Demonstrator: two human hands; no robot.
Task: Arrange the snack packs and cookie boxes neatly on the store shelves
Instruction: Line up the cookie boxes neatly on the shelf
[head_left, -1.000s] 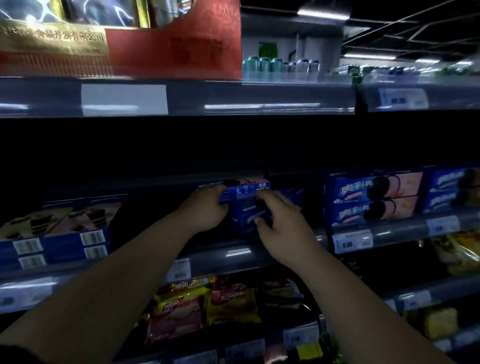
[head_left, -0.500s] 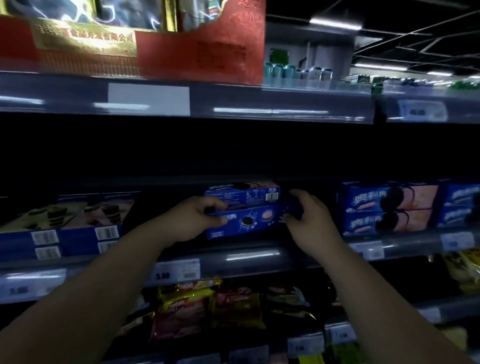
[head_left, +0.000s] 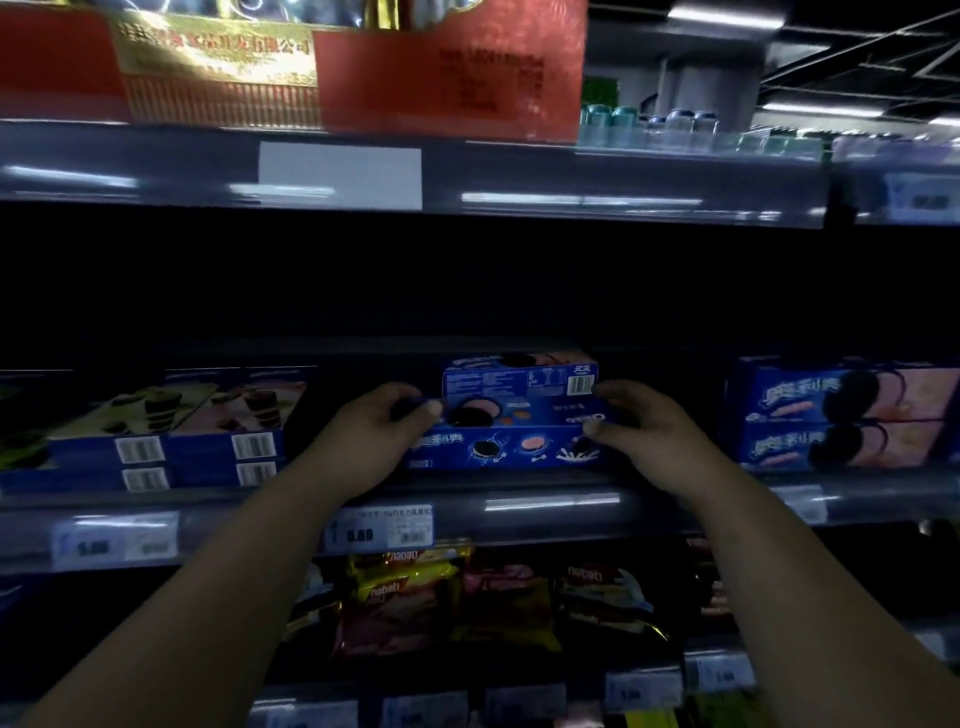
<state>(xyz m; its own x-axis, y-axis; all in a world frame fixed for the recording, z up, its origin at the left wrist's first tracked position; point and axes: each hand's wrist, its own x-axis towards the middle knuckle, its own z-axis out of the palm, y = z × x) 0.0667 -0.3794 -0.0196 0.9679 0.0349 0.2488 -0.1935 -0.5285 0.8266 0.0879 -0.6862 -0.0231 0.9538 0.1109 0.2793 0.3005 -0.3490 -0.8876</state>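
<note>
On middle shelf (head_left: 675, 512), right hand (head_left: 655, 441) now on cookie box (head_left: 524, 411), opposite left hand (head_left: 363, 441)

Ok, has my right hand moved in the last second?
Yes. The right hand has shifted rightward, away from the 5.80 price tag, to the right end of the cookie boxes.

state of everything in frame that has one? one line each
left hand grip: thumb and fingers curled on centre box stack, left end
right hand grip: curled on its right end
centre box stack: three high, middle logo upside down
right cookie boxes: stacked two high, logos upright
snack packs: on lower shelf, untouched
</note>
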